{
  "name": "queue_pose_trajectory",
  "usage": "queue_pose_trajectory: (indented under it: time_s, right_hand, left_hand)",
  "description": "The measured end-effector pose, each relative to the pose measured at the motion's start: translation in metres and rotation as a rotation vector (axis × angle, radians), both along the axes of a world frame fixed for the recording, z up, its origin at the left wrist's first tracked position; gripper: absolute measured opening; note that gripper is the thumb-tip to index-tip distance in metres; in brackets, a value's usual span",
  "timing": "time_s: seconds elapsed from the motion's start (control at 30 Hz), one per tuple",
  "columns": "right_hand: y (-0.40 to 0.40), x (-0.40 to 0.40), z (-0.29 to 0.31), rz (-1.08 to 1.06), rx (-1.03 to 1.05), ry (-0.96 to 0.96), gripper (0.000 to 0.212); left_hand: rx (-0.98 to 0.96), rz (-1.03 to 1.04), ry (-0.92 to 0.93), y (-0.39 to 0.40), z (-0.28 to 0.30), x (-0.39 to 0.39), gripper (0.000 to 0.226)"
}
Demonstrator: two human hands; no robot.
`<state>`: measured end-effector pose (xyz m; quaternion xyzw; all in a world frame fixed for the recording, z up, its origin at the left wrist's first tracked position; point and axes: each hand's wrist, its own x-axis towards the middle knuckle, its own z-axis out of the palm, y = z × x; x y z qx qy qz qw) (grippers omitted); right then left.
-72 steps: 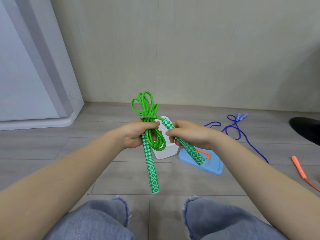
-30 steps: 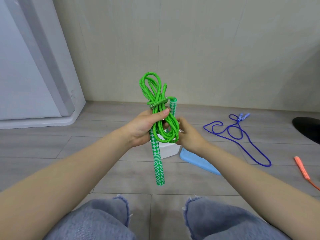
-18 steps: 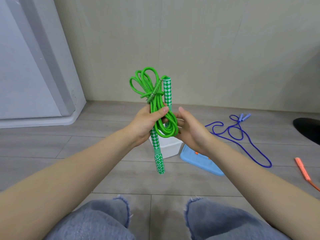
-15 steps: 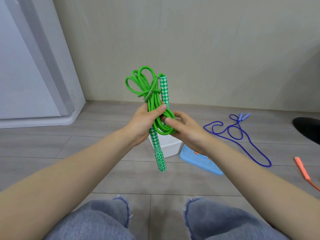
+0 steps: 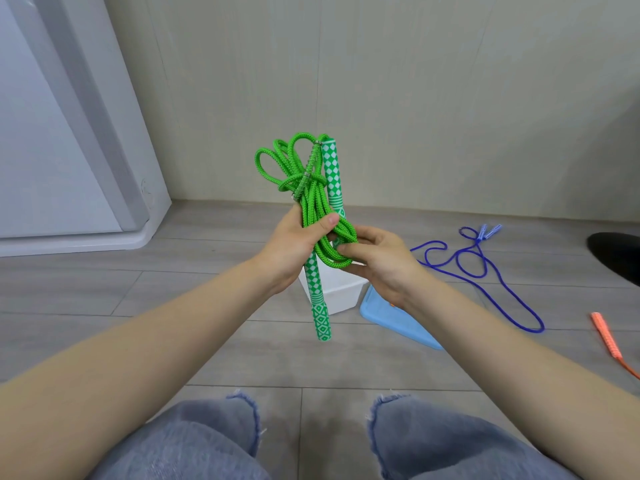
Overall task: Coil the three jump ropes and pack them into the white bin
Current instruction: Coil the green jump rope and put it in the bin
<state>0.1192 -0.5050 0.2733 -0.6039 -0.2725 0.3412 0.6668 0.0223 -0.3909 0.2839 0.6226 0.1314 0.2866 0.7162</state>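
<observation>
I hold the coiled green jump rope (image 5: 313, 199) upright in front of me. My left hand (image 5: 294, 247) grips the bundle, thumb across the strands, one checkered handle hanging down below it and the other sticking up beside the loops. My right hand (image 5: 377, 261) holds the lower loop of the coil with thumb and fingers curled round it. The white bin (image 5: 341, 289) stands on the floor behind my hands, mostly hidden. A blue jump rope (image 5: 485, 268) lies loose on the floor to the right. An orange jump rope (image 5: 607, 344) lies at the right edge.
A light blue lid (image 5: 391, 322) lies flat on the floor right of the bin. A white appliance (image 5: 69, 150) fills the left. A dark object (image 5: 618, 254) sits at the far right edge. My knees in jeans (image 5: 311, 441) are at the bottom.
The second handle swung up from the right side and now stands alongside the loops. My right hand moved from that handle onto the lower loop of the coil. The bundle rose higher.
</observation>
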Motion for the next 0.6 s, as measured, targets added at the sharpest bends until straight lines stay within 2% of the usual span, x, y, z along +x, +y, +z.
queue_pose_trajectory:
  time_s: [0.23,0.47,0.6]
  right_hand:
    - [0.0109,-0.0091,-0.0076,-0.149,-0.107,-0.168,0.027]
    - [0.0055,-0.0079,-0.0033,-0.056,-0.042,-0.072,0.038]
    - [0.0079,-0.0107,-0.0021,-0.040,0.007,-0.068,0.042]
  left_hand:
    - [0.051,-0.016,0.069,-0.0036,-0.0039,0.0011,0.031]
    - [0.019,0.001,0.059,-0.0022,-0.0005,0.0023,0.019]
    - [-0.043,-0.009,0.037,-0.0006,0.0009,0.0023,0.033]
